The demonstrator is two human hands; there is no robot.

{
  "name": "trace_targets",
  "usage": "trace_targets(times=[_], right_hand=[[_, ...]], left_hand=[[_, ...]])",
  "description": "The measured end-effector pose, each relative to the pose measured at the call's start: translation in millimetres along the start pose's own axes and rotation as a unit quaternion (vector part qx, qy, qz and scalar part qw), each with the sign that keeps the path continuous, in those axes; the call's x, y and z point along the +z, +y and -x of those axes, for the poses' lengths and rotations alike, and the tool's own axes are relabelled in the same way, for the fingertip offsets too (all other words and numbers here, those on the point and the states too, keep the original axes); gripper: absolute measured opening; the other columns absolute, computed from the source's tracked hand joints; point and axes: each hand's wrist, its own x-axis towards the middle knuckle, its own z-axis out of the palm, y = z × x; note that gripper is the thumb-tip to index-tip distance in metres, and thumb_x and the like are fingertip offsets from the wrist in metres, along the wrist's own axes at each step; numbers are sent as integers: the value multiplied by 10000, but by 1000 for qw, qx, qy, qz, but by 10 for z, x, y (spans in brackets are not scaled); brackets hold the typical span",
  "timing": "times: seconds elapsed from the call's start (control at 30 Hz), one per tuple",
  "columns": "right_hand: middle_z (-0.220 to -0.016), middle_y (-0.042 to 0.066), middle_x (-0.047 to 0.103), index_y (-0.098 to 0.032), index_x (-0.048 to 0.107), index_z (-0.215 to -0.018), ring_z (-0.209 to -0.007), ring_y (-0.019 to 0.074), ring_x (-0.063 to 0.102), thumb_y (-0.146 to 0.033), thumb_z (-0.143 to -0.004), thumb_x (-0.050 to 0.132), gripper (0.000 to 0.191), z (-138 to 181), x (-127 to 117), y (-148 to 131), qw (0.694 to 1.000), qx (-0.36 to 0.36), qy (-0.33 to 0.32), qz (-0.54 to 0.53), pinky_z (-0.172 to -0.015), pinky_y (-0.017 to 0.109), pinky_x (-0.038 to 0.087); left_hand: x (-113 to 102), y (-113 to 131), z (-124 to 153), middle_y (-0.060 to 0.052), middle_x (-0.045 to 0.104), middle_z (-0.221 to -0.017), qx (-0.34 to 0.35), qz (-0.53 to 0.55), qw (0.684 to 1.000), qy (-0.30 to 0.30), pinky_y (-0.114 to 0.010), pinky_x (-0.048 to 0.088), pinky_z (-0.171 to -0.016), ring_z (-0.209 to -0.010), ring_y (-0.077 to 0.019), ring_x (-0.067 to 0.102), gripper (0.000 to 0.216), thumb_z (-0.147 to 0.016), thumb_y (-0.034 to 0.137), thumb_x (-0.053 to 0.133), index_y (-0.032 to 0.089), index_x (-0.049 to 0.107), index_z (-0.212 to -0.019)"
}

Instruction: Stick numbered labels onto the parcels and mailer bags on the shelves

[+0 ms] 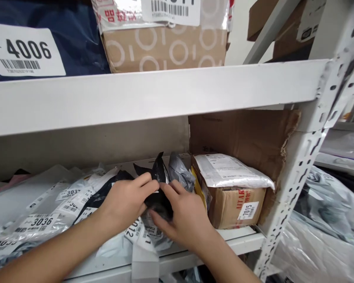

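Observation:
Both my hands are on a black plastic mail bag that stands among parcels on the lower shelf. My left hand curls its fingers over the bag's left side. My right hand pinches the bag from the right and below, thumb under it. A grey bag stands just behind. White labelled bags lie beneath my hands.
A row of clear and white labelled bags fills the shelf's left. A cardboard box with a white parcel on top sits at right, before a torn carton. A metal upright stands right. Boxes sit on the shelf above.

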Motion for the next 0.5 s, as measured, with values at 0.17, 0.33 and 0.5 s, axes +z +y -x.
trace_targets(times=[0.17, 0.33, 0.5], right_hand=[[-823, 22, 696, -219, 577, -935, -656, 180, 662, -99, -836, 469, 189, -90, -16, 66, 992, 98, -17, 83, -501, 270, 273], [-860, 29, 719, -229, 584, -989, -655, 182, 670, -106, -815, 503, 227, -70, -23, 149, 990, 120, -10, 74, -505, 269, 295], [-859, 30, 726, -231, 587, -1008, -682, 207, 683, -117, -819, 495, 239, -70, -38, 124, 990, 132, -13, 55, -526, 265, 344]], left_hand=[[-65, 16, 31, 21, 673, -872, 8, -30, 996, 79, -246, 350, -394, -443, -113, 571, 184, -872, 178, 449, 214, 544, -1025], [8, 81, 593, 48, 648, -720, 62, 29, 997, -26, -308, 357, -349, -361, -134, 551, 428, -993, 315, 200, 255, 572, -790], [145, 71, 900, 63, 692, -834, 9, 90, 996, -21, -277, 400, -404, -451, -103, 600, 417, -986, 274, 213, 270, 608, -853]])
